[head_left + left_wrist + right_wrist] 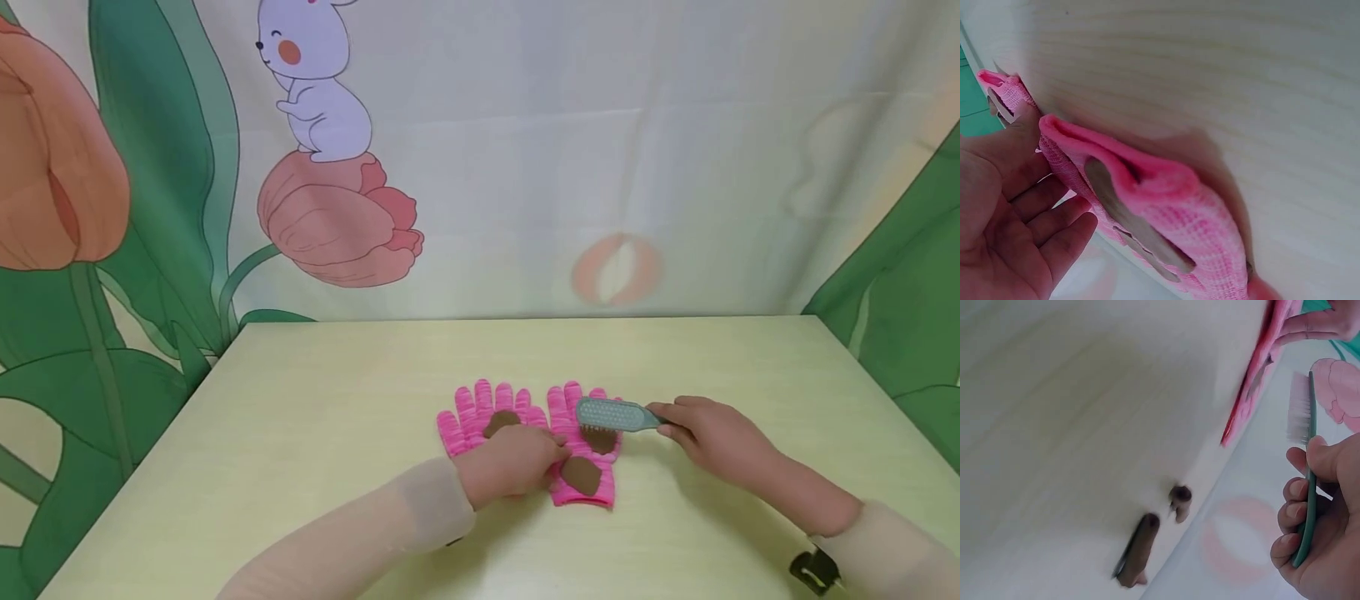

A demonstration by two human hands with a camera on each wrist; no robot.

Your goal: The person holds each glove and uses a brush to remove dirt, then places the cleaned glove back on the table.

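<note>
Fingers of the right hand (716,437) are grasping a brush (611,414) over one pink glove (558,412).
The left hand (513,458) is resting its loosely extended fingers on that glove, at the brush's eight o'clock. Bristles (1299,412) are pointing at its upper brown patch (602,442) (contact I cannot tell); a second glove (465,408) is lying at nine o'clock. Pressing the knit flat while stroking lightly would probably be working best.

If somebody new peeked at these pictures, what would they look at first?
Probably the bright pink gloves with brown patches, lying side by side on the pale table. Next, maybe the green bristle brush that the right hand holds over the glove on the right. Behind, at the head view's upper left, a cartoon rabbit sits on a pink tulip.
</note>
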